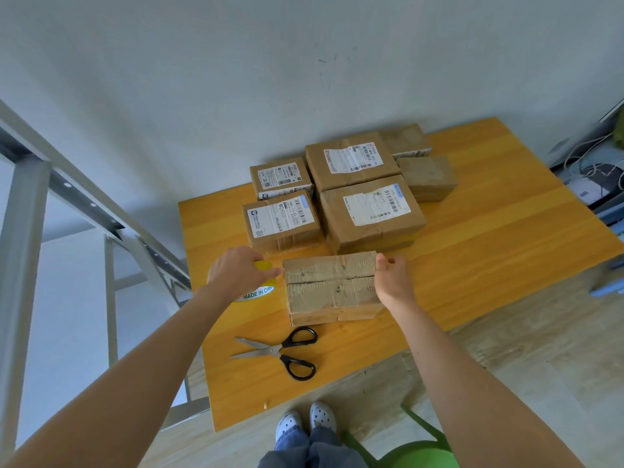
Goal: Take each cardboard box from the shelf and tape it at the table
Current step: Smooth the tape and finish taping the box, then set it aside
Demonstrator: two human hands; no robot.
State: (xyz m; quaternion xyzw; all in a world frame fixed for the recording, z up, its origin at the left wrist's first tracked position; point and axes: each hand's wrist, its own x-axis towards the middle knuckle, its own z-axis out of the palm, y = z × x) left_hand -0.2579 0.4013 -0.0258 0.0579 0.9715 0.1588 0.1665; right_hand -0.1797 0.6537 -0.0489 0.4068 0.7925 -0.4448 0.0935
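ok so here's all you get of me from the head cam lol: left arm [135, 366] and right arm [472, 383] are both bare from the bottom corners of the view right up to the wrists, and my left hand [236, 268] and right hand [393, 278] are bare as well. Down below I'm in blue jeans [304, 447], kinda faded denim, wrinkled and bunched where the legs meet my feet. Footwear is white clog-type slip-ons, left shoe [287, 423] and right shoe [323, 415], rounded toes, tops dotted with little dark vent holes
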